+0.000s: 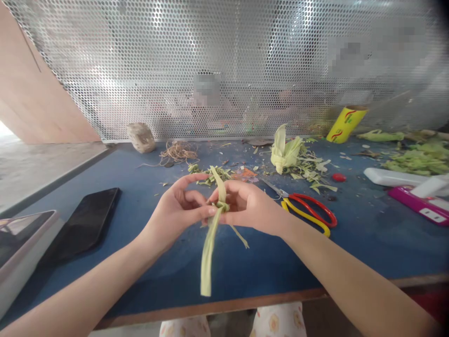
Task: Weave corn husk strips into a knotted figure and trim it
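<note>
Forearms (115,271) — green strip (208,262) between hands (175,208) (254,208)

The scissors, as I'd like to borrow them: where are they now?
In the head view, the scissors lie on the blue table, right of centre, close beside the person's right hand.

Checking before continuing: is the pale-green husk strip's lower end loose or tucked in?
Loose: the husk strip dangles below the left hand and right hand, its lower end untouched by any finger.
</note>
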Motion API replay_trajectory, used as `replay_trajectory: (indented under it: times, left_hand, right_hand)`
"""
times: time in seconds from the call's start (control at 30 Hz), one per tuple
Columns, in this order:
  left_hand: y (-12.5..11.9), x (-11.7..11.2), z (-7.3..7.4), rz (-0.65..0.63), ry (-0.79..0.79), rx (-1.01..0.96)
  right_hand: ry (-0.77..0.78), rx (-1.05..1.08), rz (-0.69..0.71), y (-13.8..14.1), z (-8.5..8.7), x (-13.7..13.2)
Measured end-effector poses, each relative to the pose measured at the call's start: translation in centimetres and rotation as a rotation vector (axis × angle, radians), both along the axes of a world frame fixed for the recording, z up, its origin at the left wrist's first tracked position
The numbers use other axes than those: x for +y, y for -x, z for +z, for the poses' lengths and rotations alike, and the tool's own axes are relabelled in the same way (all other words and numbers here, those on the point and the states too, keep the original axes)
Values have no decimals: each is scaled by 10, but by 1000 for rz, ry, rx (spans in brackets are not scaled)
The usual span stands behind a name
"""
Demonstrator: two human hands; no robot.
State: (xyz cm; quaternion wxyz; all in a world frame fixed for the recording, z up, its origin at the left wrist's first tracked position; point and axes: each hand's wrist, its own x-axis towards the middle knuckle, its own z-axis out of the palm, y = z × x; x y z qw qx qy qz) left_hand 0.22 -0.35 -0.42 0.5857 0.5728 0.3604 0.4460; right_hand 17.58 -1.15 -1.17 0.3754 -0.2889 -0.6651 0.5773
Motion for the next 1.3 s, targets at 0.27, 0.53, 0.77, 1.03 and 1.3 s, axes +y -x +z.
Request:
replay_trajectory:
  times: [0.27, 0.53, 0.77, 1.03, 1.3]
  left_hand:
    - [-1, 1, -3, -14, -1, -75]
    - [-3, -1, 2, -12, -125, 46]
    - [-3, -6, 6, 38, -183, 182]
    - [1, -1, 4, 126, -226, 181]
    - [7, -1, 2, 85, -392, 340]
  right_hand:
    - [13, 91, -43, 0, 1, 2]
    - [87, 184, -99, 1, 2, 5]
    - [-33, 70, -128, 2, 0, 4]
    - [6, 81, -199, -1, -1, 8]
    - [-18, 2, -233, -1, -1, 6]
